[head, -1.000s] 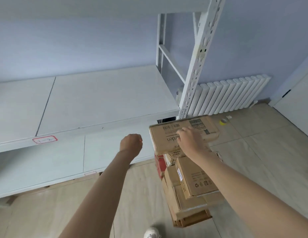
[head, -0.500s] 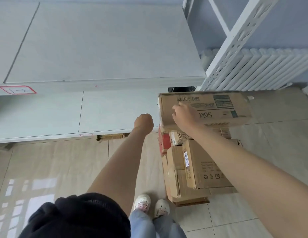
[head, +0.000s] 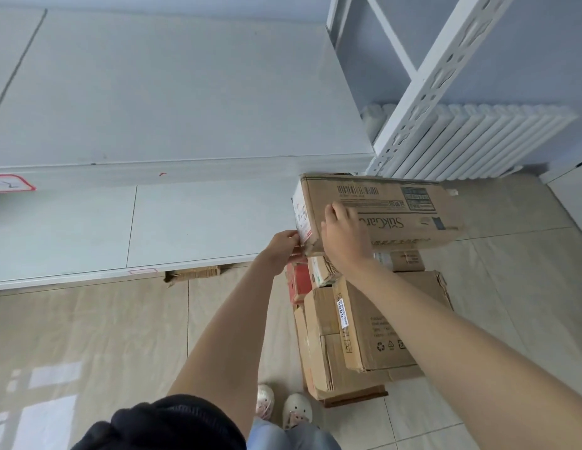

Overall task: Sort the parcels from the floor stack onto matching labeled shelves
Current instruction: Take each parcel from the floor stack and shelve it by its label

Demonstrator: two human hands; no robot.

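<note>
Right hand: palm down on the top face of the long box, fingers spread over its near-left part, thumb toward the left edge; pressing and steadying rather than wrapped around.
Right arm: stretched forward from the lower right, nearly straight.
Left hand: at the box's left end, fingers curled, tips touching the lower corner by the white label; probably pinching the edge, though the grip itself is hidden.
Left arm: extended up from the bottom centre, wrist bent slightly right.
Long box: topmost on the stack, lying flat, barcode side up, left end overhanging.
Stack: on the floor just right of the shelves, in front of the radiator.
Shelf tag: red-bordered, at the left edge of the upper shelf front.
</note>
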